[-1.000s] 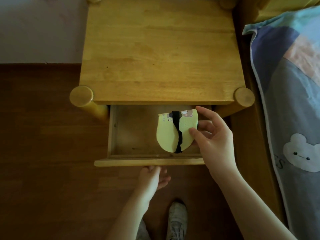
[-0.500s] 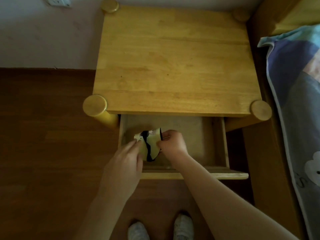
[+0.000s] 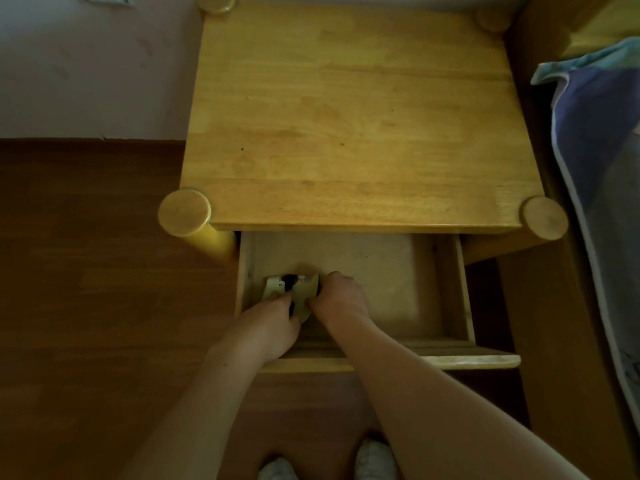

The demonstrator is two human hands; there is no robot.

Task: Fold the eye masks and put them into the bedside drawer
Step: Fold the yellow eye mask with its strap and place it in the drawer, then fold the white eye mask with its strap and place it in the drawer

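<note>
A folded pale yellow-green eye mask (image 3: 304,289) with a black strap lies low in the left part of the open bedside drawer (image 3: 464,292). My left hand (image 3: 273,323) rests on its near left side, fingers curled over it. My right hand (image 3: 341,299) presses on its right edge with bent fingers. Both hands hide most of the mask; only its far edge and a strip between the hands show. I cannot tell whether the mask lies flat on the drawer floor.
The wooden bedside table top (image 3: 356,126) is bare above the drawer. A bed with a blue and grey cover (image 3: 602,168) stands to the right. Dark wooden floor (image 3: 86,271) lies to the left. My white shoes (image 3: 374,459) show at the bottom.
My right hand carried the mask from above the drawer's middle down into its left part. My left hand left the drawer front and came onto the mask. The view shifted right.
</note>
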